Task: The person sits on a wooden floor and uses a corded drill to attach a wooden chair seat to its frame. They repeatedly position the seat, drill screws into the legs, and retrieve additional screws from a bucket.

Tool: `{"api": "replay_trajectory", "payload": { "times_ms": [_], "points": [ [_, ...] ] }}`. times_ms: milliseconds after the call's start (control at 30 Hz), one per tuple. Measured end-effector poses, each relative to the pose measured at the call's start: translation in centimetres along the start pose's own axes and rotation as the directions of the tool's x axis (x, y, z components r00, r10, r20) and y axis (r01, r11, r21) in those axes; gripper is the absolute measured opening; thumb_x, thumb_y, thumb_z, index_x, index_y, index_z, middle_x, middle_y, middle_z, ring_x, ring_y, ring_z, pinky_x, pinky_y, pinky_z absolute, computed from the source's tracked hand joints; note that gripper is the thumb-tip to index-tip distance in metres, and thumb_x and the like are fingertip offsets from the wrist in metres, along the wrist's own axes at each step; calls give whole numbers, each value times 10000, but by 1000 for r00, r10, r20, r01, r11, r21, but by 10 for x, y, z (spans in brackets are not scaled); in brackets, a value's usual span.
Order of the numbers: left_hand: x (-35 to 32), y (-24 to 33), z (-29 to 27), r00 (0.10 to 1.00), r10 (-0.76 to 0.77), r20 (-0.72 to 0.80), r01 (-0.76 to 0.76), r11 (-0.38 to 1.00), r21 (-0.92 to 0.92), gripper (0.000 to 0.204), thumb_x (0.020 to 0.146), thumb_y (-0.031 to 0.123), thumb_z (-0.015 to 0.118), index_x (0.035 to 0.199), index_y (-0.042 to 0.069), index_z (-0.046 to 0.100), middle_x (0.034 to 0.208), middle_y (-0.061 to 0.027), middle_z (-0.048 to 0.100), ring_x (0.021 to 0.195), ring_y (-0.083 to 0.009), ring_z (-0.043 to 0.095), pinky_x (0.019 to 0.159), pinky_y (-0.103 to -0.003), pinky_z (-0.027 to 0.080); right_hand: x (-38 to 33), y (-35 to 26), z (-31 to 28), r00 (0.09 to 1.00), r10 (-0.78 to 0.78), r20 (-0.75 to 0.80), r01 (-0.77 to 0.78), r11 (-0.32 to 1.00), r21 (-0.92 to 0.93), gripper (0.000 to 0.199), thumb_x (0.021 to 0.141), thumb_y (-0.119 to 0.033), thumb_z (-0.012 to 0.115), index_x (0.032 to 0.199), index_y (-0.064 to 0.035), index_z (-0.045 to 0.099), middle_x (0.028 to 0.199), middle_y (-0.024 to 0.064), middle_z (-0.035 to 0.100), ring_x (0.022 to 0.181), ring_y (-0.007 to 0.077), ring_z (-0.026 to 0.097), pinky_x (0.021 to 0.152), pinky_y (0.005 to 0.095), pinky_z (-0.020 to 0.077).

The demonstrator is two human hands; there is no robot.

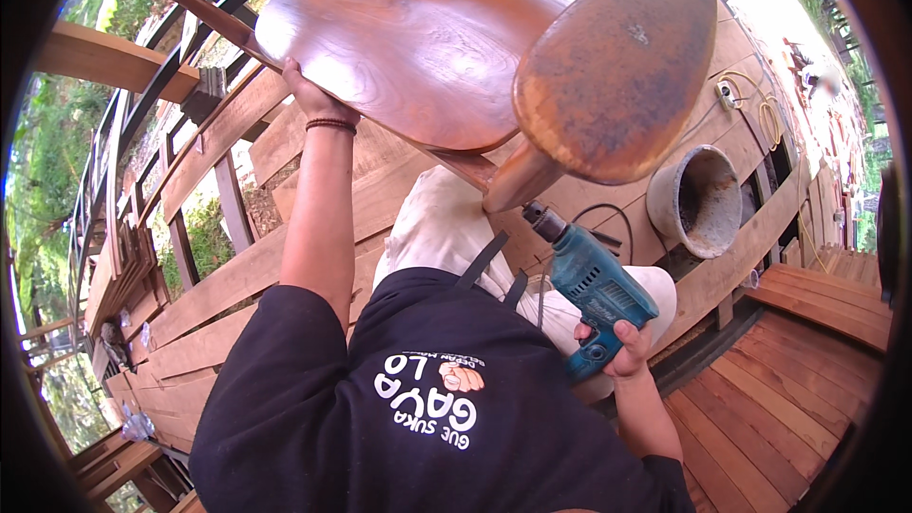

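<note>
A wooden chair (418, 33) with a glossy brown seat lies tilted in front of me, partly cut off by the top of the view. My left hand (318, 100) is closed on its left edge, with the fingers partly hidden beneath the wood. On the right side of the chair, a broad oval wooden piece (617, 66) rises toward me on a curved support (522, 174). A teal power drill (600, 275) is gripped by its handle in my right hand (622, 347). Its black chuck points up-left, close to the support's lower end; whether they touch, I cannot tell.
A grey, stained bucket (695, 201) lies tipped on the plank floor to the right. Beyond it are a power socket (728, 93) and a coiled yellow cord (771, 122). Reddish wooden steps (760, 408) stand at lower right; a slatted railing (176, 199) runs along the left.
</note>
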State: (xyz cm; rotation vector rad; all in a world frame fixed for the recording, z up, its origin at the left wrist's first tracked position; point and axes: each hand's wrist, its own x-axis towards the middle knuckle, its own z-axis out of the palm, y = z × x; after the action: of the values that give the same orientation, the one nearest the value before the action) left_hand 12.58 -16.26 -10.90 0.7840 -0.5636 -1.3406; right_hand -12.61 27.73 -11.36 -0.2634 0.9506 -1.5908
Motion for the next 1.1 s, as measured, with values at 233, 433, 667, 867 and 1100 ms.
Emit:
{"api": "replay_trajectory", "payload": {
  "times_ms": [233,433,667,867,1100],
  "points": [
    [13,-6,-17,999,-24,43,26,999,-40,674,990,532,261,1434,64,454,1384,-143,557,1252,-327,543,1058,-477,442,1,1,2,1000,-27,8,27,999,-36,583,851,-191,716,1293,107,479,1046,240,644,775,296,683,705,438,596],
    [33,-18,-37,992,-52,114,66,991,-121,656,993,512,272,1418,49,460,1368,-146,563,1235,-317,554,1047,-464,453,5,1,-12,997,6,83,-5,1000,-17,598,849,-189,716,1314,95,469,1069,242,641,802,306,694,729,456,609],
    [25,-15,-30,994,-67,84,75,992,-100,656,993,512,265,1412,45,454,1351,-147,569,1233,-315,556,1036,-468,462,5,-1,-2,1000,-5,12,6,998,-69,627,833,-207,721,1321,88,461,1095,243,640,823,331,705,716,448,619],
    [32,-13,-36,989,-100,106,112,987,-116,667,996,548,267,1403,58,463,1349,-137,569,1222,-312,559,1030,-464,463,-6,-16,4,999,-5,-48,0,994,-107,696,794,-224,748,1345,78,448,1124,252,636,798,341,714,699,434,625],
    [23,-9,-60,948,252,-195,-113,839,533,567,965,283,597,1395,-51,436,1335,-192,559,1244,-318,548,1079,-473,421,-47,-37,-18,928,-268,-257,236,960,-152,747,920,-433,615,1438,54,384,1246,275,604,898,264,670,814,425,578]
  ]
}}
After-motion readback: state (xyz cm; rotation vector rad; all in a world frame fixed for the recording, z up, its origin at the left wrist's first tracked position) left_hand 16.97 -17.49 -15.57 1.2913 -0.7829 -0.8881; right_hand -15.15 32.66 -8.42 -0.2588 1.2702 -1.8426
